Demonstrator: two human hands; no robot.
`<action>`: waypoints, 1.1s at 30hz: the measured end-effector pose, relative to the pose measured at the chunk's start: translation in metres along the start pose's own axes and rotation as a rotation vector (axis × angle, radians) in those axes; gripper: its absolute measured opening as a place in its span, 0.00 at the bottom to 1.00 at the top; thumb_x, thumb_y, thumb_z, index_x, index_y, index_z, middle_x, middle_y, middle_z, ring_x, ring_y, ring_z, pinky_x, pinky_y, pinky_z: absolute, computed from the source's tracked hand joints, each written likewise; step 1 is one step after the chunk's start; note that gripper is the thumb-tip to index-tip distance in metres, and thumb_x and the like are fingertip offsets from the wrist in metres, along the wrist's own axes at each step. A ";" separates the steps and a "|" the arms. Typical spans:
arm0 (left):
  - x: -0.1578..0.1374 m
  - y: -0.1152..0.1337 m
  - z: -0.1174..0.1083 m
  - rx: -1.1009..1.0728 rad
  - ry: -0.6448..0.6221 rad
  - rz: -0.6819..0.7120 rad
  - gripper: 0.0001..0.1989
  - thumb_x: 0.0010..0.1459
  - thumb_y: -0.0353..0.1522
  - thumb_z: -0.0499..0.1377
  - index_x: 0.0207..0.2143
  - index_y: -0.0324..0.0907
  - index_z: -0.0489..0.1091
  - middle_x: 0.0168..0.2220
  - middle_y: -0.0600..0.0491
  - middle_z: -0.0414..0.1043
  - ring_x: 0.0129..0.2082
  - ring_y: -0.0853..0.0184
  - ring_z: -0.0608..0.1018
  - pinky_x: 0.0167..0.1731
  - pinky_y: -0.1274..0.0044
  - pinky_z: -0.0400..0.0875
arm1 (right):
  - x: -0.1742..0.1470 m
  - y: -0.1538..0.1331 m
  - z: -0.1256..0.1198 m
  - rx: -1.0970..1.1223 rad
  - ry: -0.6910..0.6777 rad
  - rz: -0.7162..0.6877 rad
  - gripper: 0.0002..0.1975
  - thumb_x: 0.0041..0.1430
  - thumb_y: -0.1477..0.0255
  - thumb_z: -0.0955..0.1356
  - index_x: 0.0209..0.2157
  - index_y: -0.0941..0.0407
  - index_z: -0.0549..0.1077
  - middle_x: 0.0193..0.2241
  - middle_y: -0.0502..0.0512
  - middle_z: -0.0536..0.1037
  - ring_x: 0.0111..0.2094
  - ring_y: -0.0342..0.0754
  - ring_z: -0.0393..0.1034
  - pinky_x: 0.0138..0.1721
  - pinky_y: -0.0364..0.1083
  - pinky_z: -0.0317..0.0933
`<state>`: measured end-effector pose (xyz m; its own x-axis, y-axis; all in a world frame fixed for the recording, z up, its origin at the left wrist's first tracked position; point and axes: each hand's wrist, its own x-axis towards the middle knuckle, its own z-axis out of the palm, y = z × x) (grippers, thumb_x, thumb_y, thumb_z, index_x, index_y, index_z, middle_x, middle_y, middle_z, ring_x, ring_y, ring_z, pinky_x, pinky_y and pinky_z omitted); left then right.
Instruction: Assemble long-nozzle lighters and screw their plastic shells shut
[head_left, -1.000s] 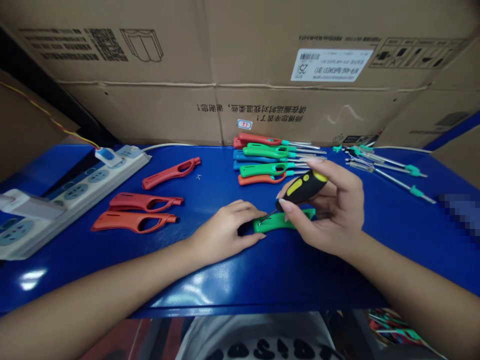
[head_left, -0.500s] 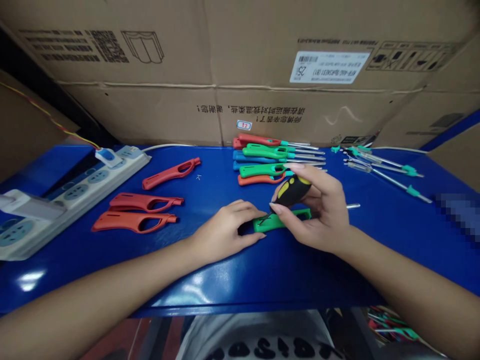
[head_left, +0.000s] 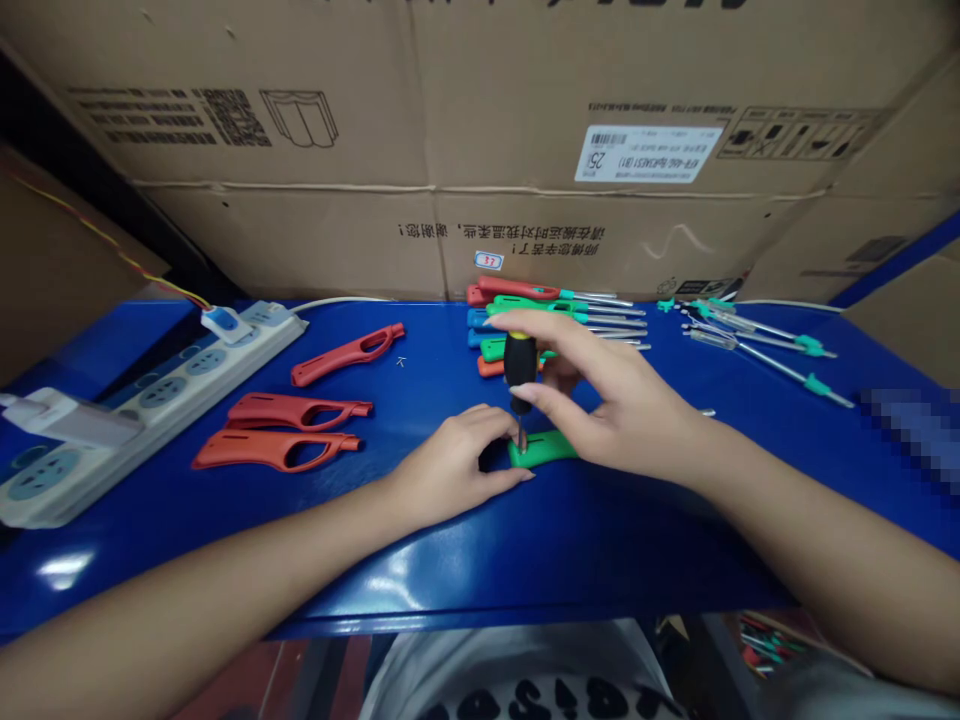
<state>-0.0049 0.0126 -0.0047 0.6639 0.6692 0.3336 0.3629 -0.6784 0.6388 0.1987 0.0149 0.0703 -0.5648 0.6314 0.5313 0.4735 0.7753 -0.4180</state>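
Note:
A green lighter point(head_left: 546, 450) lies flat on the blue table, its butt end between the thumb and fingers of my left hand point(head_left: 454, 462). My right hand point(head_left: 622, 410) grips a black and yellow screwdriver point(head_left: 520, 372) that stands nearly upright, its tip at the hole near the lighter's butt end. That hand hides the lighter's other end, apart from a bit of metal tube. Behind it lies a row of lighters with metal tubes, including a red lighter point(head_left: 517, 288). Tiny screws point(head_left: 401, 362) rest left of the row.
Red lighter casings point(head_left: 300, 410) lie at the left, beside a white power strip point(head_left: 259, 335) with plugs in it. Several metal tubes with teal ends point(head_left: 776, 372) lie at the right. A cardboard wall point(head_left: 360, 235) stands behind. Below the front edge, more coloured parts point(head_left: 769, 640) show.
My right hand has swung the screwdriver from a slant to nearly upright over the green lighter, moving left and covering more of it. My left hand keeps its hold. The view has shifted slightly.

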 end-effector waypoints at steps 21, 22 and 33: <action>0.001 0.000 -0.002 -0.014 -0.026 -0.012 0.10 0.58 0.34 0.68 0.39 0.42 0.71 0.39 0.53 0.77 0.40 0.63 0.78 0.44 0.72 0.72 | -0.003 0.002 -0.009 0.088 0.026 -0.004 0.20 0.73 0.70 0.58 0.63 0.50 0.64 0.52 0.54 0.79 0.37 0.45 0.78 0.39 0.46 0.73; 0.001 -0.001 -0.002 -0.008 -0.021 -0.007 0.10 0.58 0.33 0.68 0.39 0.42 0.71 0.40 0.53 0.77 0.40 0.63 0.78 0.43 0.72 0.72 | -0.003 0.001 -0.009 0.107 0.025 0.001 0.19 0.72 0.69 0.60 0.62 0.49 0.65 0.49 0.53 0.80 0.36 0.44 0.78 0.37 0.44 0.73; 0.002 0.000 -0.002 0.004 -0.023 0.001 0.10 0.57 0.33 0.68 0.39 0.42 0.71 0.39 0.54 0.76 0.40 0.64 0.78 0.43 0.73 0.71 | -0.004 -0.004 -0.012 0.064 0.033 0.021 0.20 0.72 0.68 0.61 0.63 0.48 0.66 0.48 0.51 0.81 0.29 0.42 0.76 0.33 0.44 0.73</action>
<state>-0.0053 0.0147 -0.0028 0.6792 0.6616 0.3178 0.3647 -0.6800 0.6360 0.2071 0.0092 0.0785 -0.5317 0.6479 0.5455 0.4409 0.7617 -0.4749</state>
